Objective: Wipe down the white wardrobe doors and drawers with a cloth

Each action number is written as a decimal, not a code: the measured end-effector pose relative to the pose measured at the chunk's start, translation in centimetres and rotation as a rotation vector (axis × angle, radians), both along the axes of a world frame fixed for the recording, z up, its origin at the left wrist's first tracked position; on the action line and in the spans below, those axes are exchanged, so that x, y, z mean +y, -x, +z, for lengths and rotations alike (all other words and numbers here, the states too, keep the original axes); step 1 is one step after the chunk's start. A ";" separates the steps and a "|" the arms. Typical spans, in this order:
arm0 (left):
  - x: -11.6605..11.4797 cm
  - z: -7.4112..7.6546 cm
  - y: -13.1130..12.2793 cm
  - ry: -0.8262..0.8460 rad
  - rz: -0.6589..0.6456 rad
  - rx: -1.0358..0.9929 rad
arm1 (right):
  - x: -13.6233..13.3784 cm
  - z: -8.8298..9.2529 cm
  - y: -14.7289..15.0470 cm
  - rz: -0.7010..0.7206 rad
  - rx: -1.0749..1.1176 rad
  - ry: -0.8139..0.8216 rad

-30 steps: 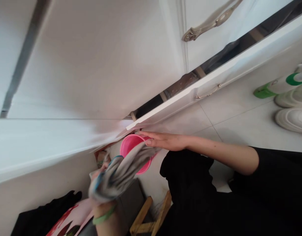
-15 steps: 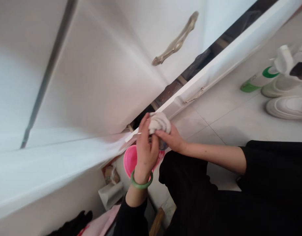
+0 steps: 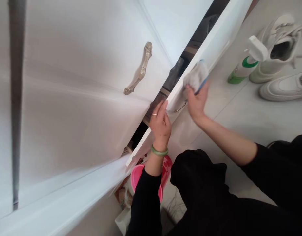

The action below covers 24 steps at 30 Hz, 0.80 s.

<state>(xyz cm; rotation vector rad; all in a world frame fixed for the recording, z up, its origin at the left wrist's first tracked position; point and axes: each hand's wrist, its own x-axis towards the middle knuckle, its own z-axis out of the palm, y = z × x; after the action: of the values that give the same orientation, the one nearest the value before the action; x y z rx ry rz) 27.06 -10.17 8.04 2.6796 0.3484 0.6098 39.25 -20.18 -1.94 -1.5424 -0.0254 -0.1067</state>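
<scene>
A pale cloth with a blue edge, blurred by motion, is bunched in my right hand. It is against or very near the outer face of a white drawer front. My left hand, with a ring and a green bangle, grips the top edge of that drawer front, fingertips together over the rim. The drawer stands partly pulled out, and dark contents show in the gap. A small metal drawer handle lies between my two hands.
White cabinet doors with an ornate metal handle rise on the left. Below my left wrist stands a pink bucket. On the tiled floor at right are a spray bottle and white shoes.
Both hands were together on the bunched cloth. My right hand has carried it up and right to the drawer front, while my left hand has let go and taken the drawer's edge.
</scene>
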 end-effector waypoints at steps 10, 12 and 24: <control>0.7 0.7 0.6 0.126 -0.004 0.082 | 0.5 -0.1 10.3 0.344 -0.107 -0.121; 0.4 0.6 0.6 0.157 0.012 0.028 | -1.0 0.4 6.0 0.150 -0.150 -0.058; 1.0 0.6 0.9 0.151 -0.012 -0.056 | 0.3 1.7 10.1 0.578 -0.430 0.109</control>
<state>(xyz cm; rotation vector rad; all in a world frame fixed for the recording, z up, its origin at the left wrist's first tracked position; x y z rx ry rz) 26.14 -9.14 8.64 2.5144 0.3486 0.6273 29.17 -19.87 -0.20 -1.5395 -0.8223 0.0262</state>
